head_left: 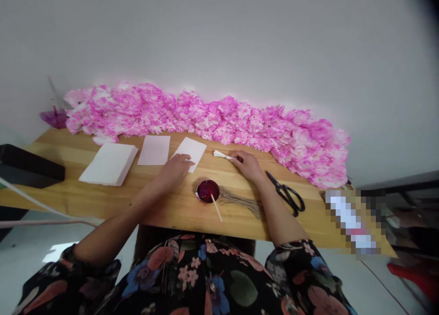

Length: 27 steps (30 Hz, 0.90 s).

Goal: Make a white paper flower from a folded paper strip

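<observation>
With the clock centred on the round bowl of dark red liquid (198, 188) and 12 towards the wall, the right hand (245, 165) is at 2. Its thumb and forefinger are pressed together on the narrow end of a white, twisted paper piece (219, 154), which lies at 1, just above or on the light wooden tabletop (154, 207); the view is too small to be sure which. The twisted piece's long axis runs roughly from 9 to 3, its flared end pointing to 9 and its pinched end to 3.

The left hand (177, 168), at 10, lies palm down with its fingers a little apart, resting on a white rectangular paper sheet (191, 149) and clamping nothing. That sheet is at 11, its long axis running from 1 to 7.

A pale, thin stick (216, 208) leans out of the bowl towards 5. Brown, stringy twine (242, 201) lies between 3 and 4, with black-handled scissors (281, 187) farther out at 3, blades pointing to 11.
</observation>
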Each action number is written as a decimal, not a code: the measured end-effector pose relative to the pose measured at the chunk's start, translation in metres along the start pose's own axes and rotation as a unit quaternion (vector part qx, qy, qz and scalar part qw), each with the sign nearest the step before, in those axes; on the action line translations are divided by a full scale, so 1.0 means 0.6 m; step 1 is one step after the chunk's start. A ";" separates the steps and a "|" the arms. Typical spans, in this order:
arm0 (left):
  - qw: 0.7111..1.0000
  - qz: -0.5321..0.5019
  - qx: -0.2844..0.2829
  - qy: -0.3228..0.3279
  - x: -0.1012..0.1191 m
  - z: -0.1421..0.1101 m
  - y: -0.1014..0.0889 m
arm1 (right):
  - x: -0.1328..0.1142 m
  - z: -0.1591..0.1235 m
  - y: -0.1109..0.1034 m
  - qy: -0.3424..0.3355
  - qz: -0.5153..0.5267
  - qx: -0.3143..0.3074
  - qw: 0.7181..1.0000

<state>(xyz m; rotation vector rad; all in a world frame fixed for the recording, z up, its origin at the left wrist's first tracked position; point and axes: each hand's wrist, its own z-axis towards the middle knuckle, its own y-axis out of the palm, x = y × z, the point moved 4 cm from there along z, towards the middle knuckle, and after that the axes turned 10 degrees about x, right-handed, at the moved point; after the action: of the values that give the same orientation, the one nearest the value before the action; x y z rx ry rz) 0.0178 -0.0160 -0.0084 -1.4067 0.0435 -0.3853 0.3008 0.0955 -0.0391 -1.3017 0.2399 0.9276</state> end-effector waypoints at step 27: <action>0.998 0.026 -0.006 0.051 -0.022 0.003 -0.010 | -0.007 -0.002 -0.004 0.011 -0.014 0.002 1.000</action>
<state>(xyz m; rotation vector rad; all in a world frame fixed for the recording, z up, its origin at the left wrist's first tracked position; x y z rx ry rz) 0.0043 -0.0109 -0.0051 -1.3953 0.1651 -0.4142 0.3000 0.0925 -0.0352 -1.3102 0.2406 0.8891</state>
